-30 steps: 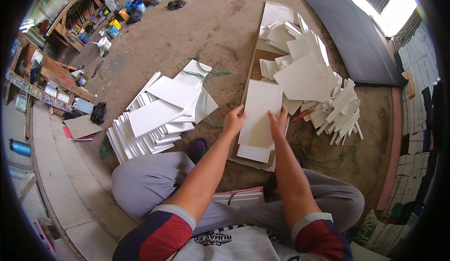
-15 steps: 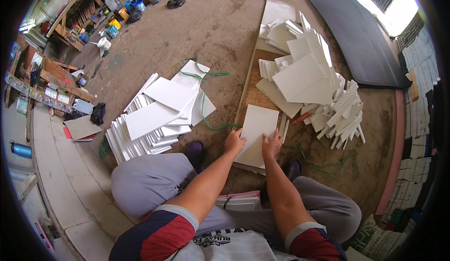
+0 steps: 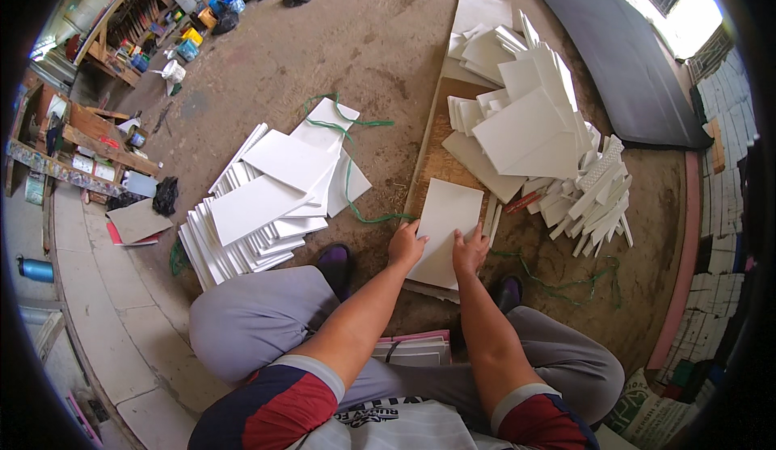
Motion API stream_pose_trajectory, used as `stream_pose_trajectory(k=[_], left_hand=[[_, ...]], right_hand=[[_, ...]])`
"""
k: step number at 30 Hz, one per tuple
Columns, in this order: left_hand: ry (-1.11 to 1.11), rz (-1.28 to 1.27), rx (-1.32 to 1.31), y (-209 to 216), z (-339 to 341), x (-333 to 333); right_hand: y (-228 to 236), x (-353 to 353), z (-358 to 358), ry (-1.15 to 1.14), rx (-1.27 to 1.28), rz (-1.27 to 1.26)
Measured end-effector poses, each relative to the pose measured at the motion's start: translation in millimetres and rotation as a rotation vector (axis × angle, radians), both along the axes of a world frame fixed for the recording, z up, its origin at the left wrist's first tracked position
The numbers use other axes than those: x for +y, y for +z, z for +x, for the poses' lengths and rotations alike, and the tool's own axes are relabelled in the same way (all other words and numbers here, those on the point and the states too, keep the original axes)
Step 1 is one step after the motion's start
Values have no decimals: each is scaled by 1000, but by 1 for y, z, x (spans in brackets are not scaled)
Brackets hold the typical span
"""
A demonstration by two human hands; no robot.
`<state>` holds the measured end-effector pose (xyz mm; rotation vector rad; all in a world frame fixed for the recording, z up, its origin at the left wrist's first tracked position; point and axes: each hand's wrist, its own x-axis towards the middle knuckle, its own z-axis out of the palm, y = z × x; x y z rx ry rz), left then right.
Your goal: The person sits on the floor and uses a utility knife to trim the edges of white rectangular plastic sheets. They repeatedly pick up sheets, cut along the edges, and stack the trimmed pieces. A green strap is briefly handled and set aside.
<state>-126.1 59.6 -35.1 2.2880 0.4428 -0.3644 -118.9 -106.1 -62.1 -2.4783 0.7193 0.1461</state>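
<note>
A white rectangular foam-like sheet [image 3: 450,216] lies in front of me at the near end of a brown wooden board [image 3: 432,147]. My left hand [image 3: 406,244] grips its left edge, fingers closed around the side. On the opposite edge, my right hand [image 3: 470,250] is closed with the thumb on the upper face; its other fingers are partly hidden. Thin white strips [image 3: 491,214] lie beside my right hand. To the left is a fanned stack of similar white sheets [image 3: 259,208], and a loose heap of them [image 3: 525,131] covers the board's far right side.
Narrow white offcuts [image 3: 594,195] are piled right of the heap, near a red tool [image 3: 521,202]. Green string [image 3: 360,217] trails over the floor. A dark grey mat [image 3: 614,62] stretches along the far right. Paint pots and buckets [image 3: 190,46] stand at the far left.
Both hands keep their hold on the sheet, which is nearly still. The view has shifted slightly.
</note>
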Motion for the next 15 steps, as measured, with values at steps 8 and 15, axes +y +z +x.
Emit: stream_pose_trajectory(k=[8,15], left_hand=[[635,9,-432,6,33,60],[1163,29,-726,54,56,200]], right_hand=[[54,100,31,562,-425,-29],[76,269,70,1258,-506,-52]])
